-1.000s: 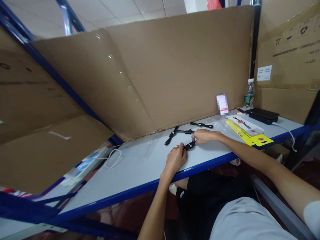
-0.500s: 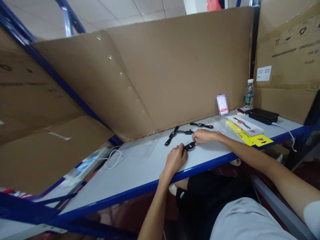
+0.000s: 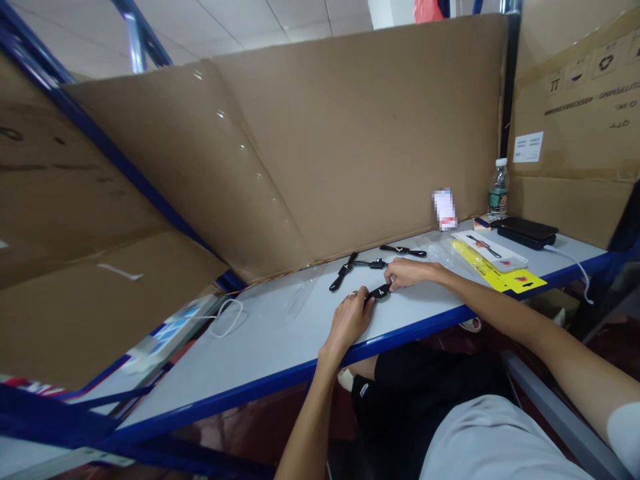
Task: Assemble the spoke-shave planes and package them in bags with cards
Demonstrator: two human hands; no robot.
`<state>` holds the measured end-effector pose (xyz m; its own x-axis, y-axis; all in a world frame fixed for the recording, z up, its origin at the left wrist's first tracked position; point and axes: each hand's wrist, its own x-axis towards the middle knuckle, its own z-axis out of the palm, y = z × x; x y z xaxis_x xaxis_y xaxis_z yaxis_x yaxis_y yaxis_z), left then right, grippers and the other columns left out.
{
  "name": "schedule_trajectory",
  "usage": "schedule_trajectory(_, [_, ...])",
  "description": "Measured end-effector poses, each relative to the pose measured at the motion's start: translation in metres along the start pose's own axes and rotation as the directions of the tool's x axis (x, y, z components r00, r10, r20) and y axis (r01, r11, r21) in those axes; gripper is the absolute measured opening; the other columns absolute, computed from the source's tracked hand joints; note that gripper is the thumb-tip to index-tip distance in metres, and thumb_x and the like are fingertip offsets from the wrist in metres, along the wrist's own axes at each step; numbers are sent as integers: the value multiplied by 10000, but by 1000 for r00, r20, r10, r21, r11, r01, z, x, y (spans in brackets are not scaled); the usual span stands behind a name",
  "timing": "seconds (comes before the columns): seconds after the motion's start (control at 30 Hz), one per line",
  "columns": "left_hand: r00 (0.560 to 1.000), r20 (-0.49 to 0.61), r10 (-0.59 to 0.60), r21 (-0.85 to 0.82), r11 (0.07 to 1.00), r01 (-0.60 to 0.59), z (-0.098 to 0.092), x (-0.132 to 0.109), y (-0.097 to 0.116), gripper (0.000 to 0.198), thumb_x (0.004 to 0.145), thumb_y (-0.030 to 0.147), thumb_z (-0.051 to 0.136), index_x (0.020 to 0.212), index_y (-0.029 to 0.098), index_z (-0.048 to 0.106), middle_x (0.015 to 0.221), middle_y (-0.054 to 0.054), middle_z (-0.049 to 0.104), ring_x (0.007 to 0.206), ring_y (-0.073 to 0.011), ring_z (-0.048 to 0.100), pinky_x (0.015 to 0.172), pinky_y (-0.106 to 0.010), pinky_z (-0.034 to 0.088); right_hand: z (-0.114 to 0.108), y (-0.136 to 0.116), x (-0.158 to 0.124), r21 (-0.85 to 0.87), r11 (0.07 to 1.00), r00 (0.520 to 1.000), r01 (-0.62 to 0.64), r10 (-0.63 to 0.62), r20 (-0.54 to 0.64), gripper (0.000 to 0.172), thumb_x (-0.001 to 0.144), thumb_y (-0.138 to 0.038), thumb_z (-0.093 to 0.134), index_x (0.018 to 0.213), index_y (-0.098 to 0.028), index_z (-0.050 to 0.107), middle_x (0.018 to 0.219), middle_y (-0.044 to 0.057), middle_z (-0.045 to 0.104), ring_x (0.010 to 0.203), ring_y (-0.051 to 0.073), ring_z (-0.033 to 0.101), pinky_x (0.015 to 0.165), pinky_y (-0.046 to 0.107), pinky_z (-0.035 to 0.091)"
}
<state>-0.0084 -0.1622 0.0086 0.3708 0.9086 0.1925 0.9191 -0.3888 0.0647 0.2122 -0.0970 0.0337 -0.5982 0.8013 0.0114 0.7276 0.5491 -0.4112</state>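
Both hands work at the front middle of the grey table on a black watch-like band [image 3: 379, 292], which has a wider middle with a white mark. My left hand [image 3: 351, 316], a ring on one finger, is closed on the band's left end. My right hand [image 3: 406, 273] pinches its right end. The fingers hide both ends. Behind them lie a similar black band [image 3: 345, 272], tilted, and another black band [image 3: 403, 251] farther back. A short black piece with a lead [image 3: 375, 264] lies between these two.
To the right are a white package card [image 3: 489, 251], a yellow card [image 3: 500, 277], a black flat device [image 3: 527, 231] with a white cable and a water bottle [image 3: 498, 191]. A phone [image 3: 445, 209] leans against the cardboard wall [image 3: 360, 140]. A white cable [image 3: 227, 319] lies left.
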Motion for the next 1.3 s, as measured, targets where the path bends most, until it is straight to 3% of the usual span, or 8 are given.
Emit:
schedule_trajectory(0.6, [1000, -9, 3, -9, 1000, -3, 5, 2, -4, 204, 1056, 316, 407, 1152, 202, 548, 1096, -122, 701, 1017, -260, 684, 785, -315, 452, -3, -8, -5, 36, 999, 1000, -17, 18, -2, 126, 859, -184, 691, 931, -122, 773, 548, -31, 589, 489, 76, 507, 545, 205, 375])
schedule_trajectory(1.3, [1000, -18, 12, -9, 1000, -12, 4, 1, -3, 210, 1058, 325, 405, 1142, 198, 549, 1085, -113, 702, 1009, -269, 684, 758, -316, 435, -4, -9, -4, 4, 999, 999, -32, 32, 6, 145, 835, -193, 712, 949, -133, 776, 570, -25, 608, 536, 89, 524, 572, 204, 377])
